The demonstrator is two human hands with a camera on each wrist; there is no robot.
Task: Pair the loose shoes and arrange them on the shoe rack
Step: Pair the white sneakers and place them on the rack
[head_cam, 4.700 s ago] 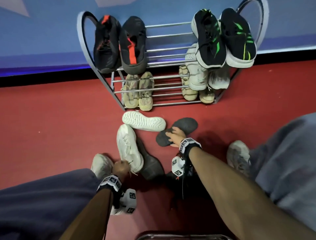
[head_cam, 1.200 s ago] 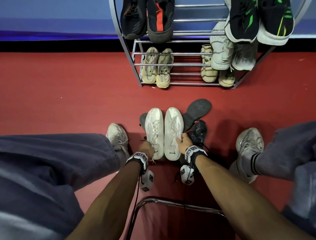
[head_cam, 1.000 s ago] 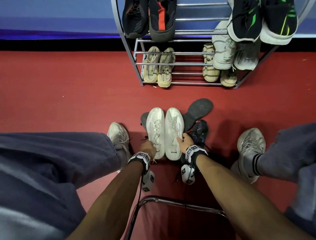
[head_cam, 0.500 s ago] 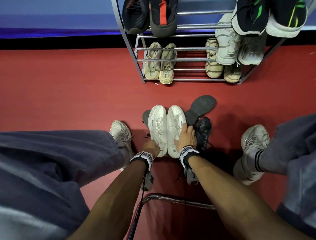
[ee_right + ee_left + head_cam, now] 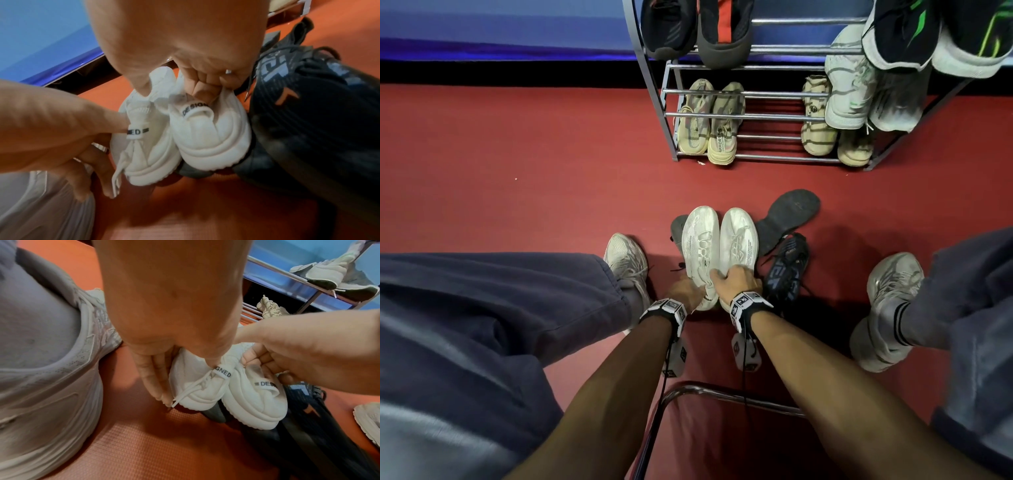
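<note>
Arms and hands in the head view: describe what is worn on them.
Both forearms are bare, no sleeves. The left hand and the right hand each have a black wrist strap carrying white blocks printed with black square markers. A grey camera unit hangs under each wrist, trailing a thin black cable.

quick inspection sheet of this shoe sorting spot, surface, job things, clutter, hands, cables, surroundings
surface: red floor mat, no damage seen.
job's things: white shoes side by side, heels toward the person; dark shoes loose beside and under them, one sole up; shoe rack holds five pairs.
clutter: nothing seen.
grippers: left hand holds the left white shoe's heel; right hand grips the collars of both.
cables: thin black cords hang from the wrist cameras.
surroundings: blue wall, chrome chair frame.
</note>
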